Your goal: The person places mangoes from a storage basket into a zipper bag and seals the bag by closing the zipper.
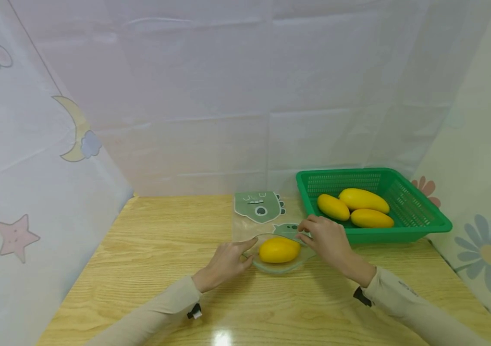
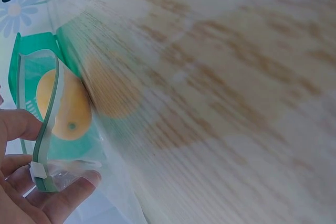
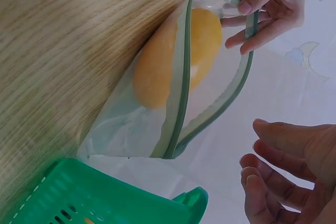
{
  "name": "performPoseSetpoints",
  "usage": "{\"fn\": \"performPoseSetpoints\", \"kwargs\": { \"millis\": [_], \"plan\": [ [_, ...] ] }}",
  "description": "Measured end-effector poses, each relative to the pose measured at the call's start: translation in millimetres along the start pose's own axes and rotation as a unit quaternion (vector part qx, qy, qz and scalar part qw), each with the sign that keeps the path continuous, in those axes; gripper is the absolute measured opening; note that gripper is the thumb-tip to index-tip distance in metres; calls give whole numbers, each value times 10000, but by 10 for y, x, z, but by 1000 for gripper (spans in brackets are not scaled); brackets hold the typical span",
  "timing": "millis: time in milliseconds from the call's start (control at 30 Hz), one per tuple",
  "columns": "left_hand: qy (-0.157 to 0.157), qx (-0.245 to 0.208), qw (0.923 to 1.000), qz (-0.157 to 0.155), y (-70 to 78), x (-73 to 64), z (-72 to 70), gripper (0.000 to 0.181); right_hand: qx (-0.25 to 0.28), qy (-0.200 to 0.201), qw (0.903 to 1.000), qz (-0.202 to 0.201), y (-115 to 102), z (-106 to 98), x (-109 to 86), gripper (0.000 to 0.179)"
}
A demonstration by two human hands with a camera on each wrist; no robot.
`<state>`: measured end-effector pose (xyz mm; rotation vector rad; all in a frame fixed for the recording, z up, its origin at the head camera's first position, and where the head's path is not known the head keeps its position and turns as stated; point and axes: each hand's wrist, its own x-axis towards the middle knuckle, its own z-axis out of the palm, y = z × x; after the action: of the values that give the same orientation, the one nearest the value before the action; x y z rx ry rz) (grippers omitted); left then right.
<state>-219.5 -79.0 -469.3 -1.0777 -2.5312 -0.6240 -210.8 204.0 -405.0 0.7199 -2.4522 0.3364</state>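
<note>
Yellow and lying crosswise, the mango (image 1: 278,250) sits inside the clear zip bag (image 1: 277,262) on the wooden table (image 1: 150,250) in your head view, its long axis running left to right just in front of the green basket (image 1: 418,226), which holds three more mangoes (image 1: 355,206). Your left hand (image 1: 224,263) pinches the bag's left rim; your right hand (image 1: 327,240) rests at the right rim, though whether it grips there is hard to make out.

The left wrist view shows what that hides: your thumb and fingers (image 2: 73,192) pinching the green zip edge beside its white slider (image 2: 37,170), the table blurred.

In the right wrist view the bag's mouth (image 3: 215,72) gapes, and your right hand (image 3: 283,177) hangs loosely curled, apart from the rim, partly cut off.
</note>
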Motion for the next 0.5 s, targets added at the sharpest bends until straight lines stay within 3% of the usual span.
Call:
{"fn": "performPoseSetpoints", "kwargs": {
  "millis": [500],
  "plan": [
    [55, 42, 10000, 33, 1, -10, 1, 46, -19, 217, 9994, 281, 175, -57, 38, 12]
  ]
}}
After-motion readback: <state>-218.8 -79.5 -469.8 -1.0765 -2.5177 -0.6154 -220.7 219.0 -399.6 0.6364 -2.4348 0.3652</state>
